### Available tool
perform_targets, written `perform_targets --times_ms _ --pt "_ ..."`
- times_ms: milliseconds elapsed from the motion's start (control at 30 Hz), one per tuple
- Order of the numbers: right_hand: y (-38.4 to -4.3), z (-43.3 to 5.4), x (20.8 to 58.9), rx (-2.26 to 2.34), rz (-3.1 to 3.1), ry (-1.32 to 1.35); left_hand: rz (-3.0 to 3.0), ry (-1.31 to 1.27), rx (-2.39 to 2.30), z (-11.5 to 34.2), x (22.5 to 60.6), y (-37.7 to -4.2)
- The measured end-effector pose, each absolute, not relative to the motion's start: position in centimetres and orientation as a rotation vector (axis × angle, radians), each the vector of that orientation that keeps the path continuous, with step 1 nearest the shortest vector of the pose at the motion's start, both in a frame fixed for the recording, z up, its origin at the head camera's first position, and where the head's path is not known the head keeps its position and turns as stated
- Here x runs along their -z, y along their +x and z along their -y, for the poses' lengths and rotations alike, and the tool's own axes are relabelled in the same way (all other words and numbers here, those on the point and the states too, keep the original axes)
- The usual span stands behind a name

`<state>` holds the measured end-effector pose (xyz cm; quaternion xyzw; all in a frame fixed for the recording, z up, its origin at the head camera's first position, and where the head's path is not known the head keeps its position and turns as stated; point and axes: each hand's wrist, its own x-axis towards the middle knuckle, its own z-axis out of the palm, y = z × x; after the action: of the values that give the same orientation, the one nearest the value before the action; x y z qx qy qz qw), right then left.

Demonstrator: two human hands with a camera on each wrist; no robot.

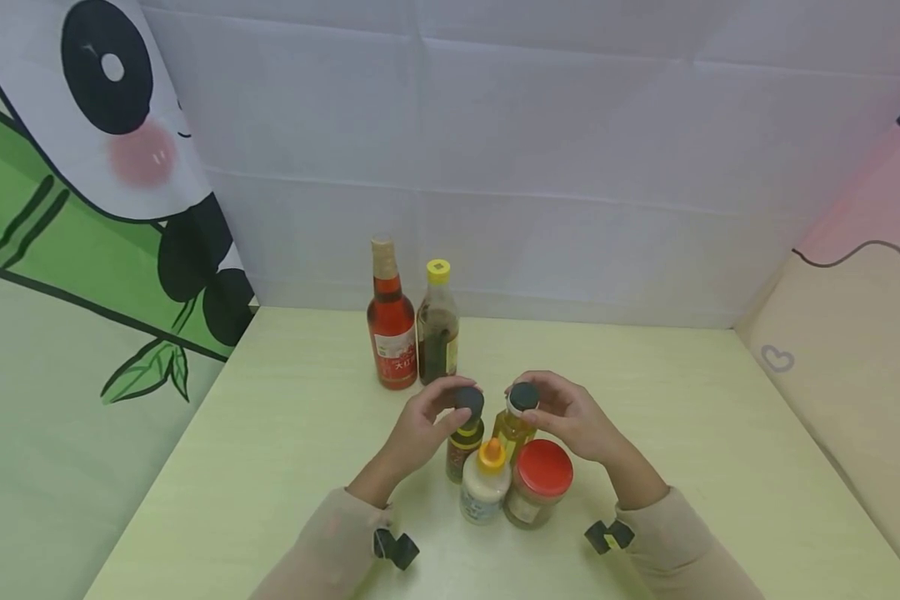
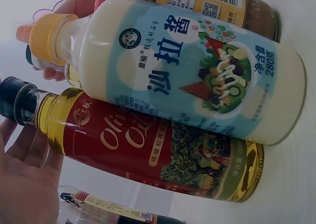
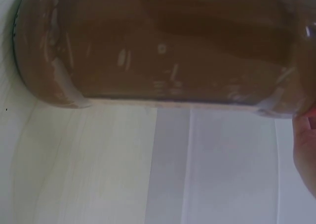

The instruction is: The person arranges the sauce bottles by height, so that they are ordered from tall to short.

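Head view: left hand grasps a black-capped, red-labelled glass oil bottle; right hand grasps a dark-capped, yellow-filled clear bottle (side by side, left and right). Nearer stand an orange-capped white plastic squeeze bottle and red-lidded jar.

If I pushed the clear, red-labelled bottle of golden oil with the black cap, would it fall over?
The golden oil bottle looks tall and slim, so a push near its black cap might tip it. Its smooth, shiny sides could feel slippery. The clear walls look stiff, so it probably won't squash.
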<state>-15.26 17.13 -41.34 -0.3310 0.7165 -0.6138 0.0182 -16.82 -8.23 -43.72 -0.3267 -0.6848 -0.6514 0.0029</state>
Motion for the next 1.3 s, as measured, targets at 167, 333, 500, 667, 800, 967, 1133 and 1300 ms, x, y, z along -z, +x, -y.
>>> perform_targets --times_ms 167,333,500,667,800,967,1133,1300 --pt "-15.4 -17.3 41.2 1.903 -2.23 -1.021 2.158 -1.014 2.038 8.1 43.7 -16.8" --pt "-15.4 -17.4 40.9 1.897 -2.232 -0.996 2.182 -0.992 2.025 7.9 43.7 -17.0" --pt "-15.5 -17.5 40.5 1.885 -2.248 -0.972 2.174 -0.984 2.034 7.9 43.8 -17.2" --pt "-15.7 -17.8 40.4 1.887 -2.249 -0.98 2.167 -0.989 2.042 7.8 43.7 -17.4" --pt "-15.9 -17.9 40.4 1.892 -2.239 -0.998 2.165 -0.986 2.043 7.7 43.8 -17.6" --pt "-15.9 -17.9 40.4 1.896 -2.242 -1.002 2.159 -0.982 2.037 7.5 43.7 -17.5" --pt "-15.8 -17.8 40.2 1.916 -2.281 -0.959 2.155 -0.982 2.044 7.4 43.7 -17.4" --pt "-15.8 -17.6 40.2 1.958 -2.299 -0.918 2.149 -0.981 2.043 7.4 43.8 -17.4"
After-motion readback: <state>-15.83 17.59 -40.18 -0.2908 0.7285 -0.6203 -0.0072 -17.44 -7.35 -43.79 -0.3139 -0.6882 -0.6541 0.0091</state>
